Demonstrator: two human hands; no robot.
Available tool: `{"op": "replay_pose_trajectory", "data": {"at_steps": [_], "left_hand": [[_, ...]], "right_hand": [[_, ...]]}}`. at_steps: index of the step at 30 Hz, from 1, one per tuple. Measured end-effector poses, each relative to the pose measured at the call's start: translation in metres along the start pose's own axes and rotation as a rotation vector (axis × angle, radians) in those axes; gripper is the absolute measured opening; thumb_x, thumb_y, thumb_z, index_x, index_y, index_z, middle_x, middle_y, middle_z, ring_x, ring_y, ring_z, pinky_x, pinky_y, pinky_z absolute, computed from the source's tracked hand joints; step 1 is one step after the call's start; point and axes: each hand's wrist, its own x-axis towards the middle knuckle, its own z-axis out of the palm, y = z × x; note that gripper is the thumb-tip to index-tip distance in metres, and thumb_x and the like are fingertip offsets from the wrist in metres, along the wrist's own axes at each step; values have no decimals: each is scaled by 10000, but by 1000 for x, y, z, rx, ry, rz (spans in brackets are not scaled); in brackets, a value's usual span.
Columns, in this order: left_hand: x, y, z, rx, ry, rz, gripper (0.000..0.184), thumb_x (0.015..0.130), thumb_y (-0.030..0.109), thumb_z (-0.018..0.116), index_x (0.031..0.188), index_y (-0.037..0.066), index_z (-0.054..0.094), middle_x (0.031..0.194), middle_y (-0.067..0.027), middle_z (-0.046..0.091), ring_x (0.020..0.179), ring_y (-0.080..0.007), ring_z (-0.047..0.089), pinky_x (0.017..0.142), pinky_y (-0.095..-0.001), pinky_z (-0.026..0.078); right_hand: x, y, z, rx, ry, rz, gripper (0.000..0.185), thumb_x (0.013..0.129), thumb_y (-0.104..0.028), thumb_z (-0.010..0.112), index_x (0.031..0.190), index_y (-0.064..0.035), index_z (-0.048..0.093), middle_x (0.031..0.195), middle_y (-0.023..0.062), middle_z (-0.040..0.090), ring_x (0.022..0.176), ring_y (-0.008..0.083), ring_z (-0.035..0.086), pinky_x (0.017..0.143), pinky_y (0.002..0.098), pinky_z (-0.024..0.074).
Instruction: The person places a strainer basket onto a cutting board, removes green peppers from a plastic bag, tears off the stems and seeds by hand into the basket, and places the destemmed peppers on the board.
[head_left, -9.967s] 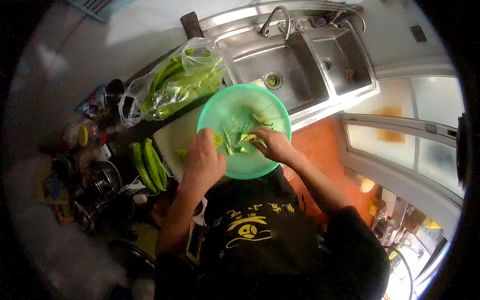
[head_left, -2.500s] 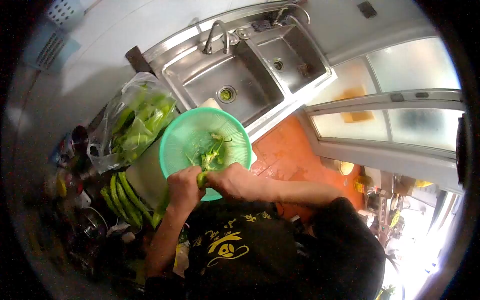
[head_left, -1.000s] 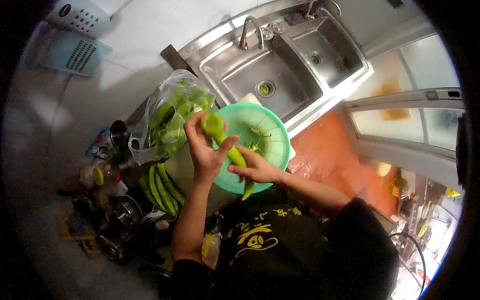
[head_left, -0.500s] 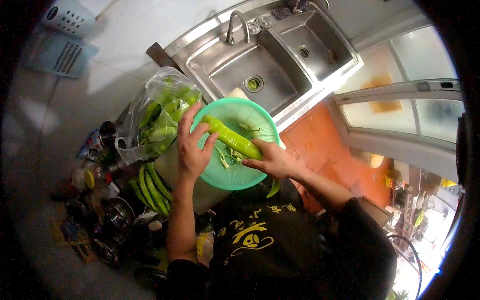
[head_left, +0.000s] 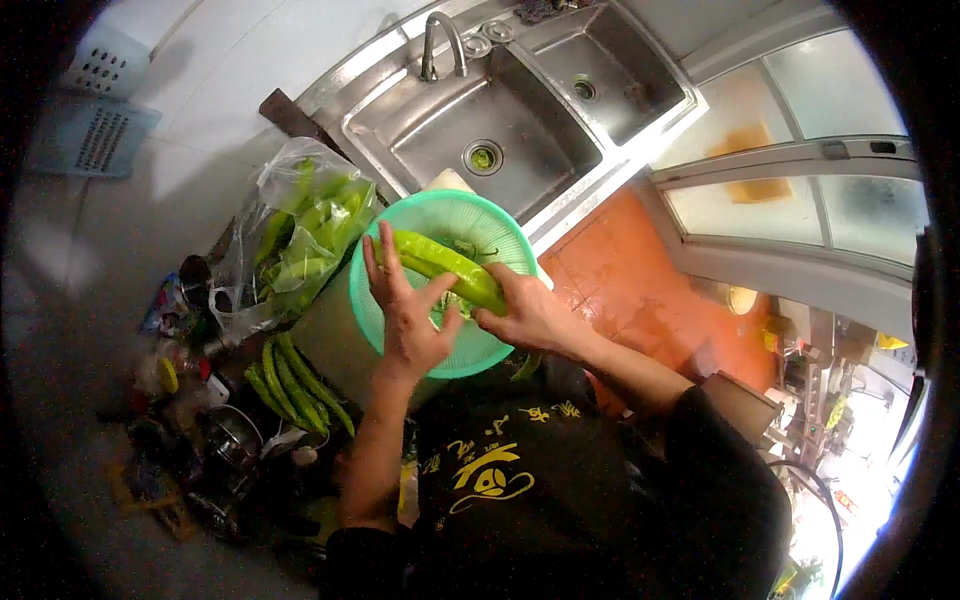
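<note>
A dark bench [head_left: 240, 358] is fitted along the wall, and a metal double sink [head_left: 440, 140] is set into it. Beside the sink, a clear plastic bag [head_left: 305, 240] filled with green peppers [head_left: 330, 215] is laid. Several loose peppers [head_left: 290, 380] are lined up side by side, next to a pale board [head_left: 345, 335] partly covered by a green colander [head_left: 475, 358] — whether the colander is borne by the board cannot be told. Toward the left, a metal pot [head_left: 228, 437] is crowded among small items — too dark to be made out.

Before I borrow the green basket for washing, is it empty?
Not empty: green scraps lie inside the basket, showing past the pepper in the right hand.
</note>
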Motion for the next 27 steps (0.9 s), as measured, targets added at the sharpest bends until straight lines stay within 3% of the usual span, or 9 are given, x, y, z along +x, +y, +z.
{"op": "replay_pose_trajectory", "data": {"at_steps": [4,7,10,11,14,17,20,27], "left_hand": [[-5,5,6,14,-14,-14,255,813,274,670,983,104,755,1618,-283,151,1449,-590,97,1139,-698,127],[-4,-24,12,136,177,-133,197,829,201,683,978,88,744,1604,-284,188,1447,-549,181,1149,-632,215],[8,-37,16,-118,212,-195,137,828,109,702,957,66,722,1565,-263,270,1396,-481,338,1108,-529,352],[7,-36,19,-169,230,-252,150,801,26,715,948,42,694,1472,-219,397,1282,-396,495,1026,-440,457],[1,-41,29,-429,112,-517,146,810,16,700,954,37,682,1337,-174,494,1190,-346,562,962,-435,502],[-1,-49,25,-458,-46,-541,172,803,-3,693,969,36,680,1246,-153,534,1116,-306,607,879,-387,538],[-8,-63,23,-308,-109,-334,199,801,-6,694,993,49,691,1188,-128,559,1056,-277,634,822,-350,554],[-12,-89,23,-530,-156,-487,214,818,-12,674,1029,-17,709,1040,-112,645,906,-240,678,789,-335,560]], "right_hand": [[-1,4,3,-4,-29,52,484,812,-258,721,1135,40,520,828,307,649,802,473,654,719,530,522],[0,5,1,-42,-61,71,455,815,-250,715,1108,40,521,812,308,642,799,480,647,715,538,512],[0,0,2,-70,-74,71,440,814,-247,711,1085,44,523,805,309,639,800,486,644,722,539,512],[0,-1,2,-79,-74,73,437,813,-247,710,1079,45,524,804,310,638,801,488,643,725,539,513],[-3,6,2,-137,-103,74,441,807,-255,710,1066,55,531,809,310,641,806,481,648,735,533,518],[-3,12,0,-129,-141,109,438,802,-266,710,1048,61,554,822,302,652,819,473,656,747,521,526],[0,9,-10,-173,-276,222,453,838,-296,668,1143,33,600,938,279,683,916,429,671,832,491,525],[7,16,-14,-227,-246,139,462,810,-263,689,1149,38,604,933,278,677,939,428,660,830,498,520]]}}
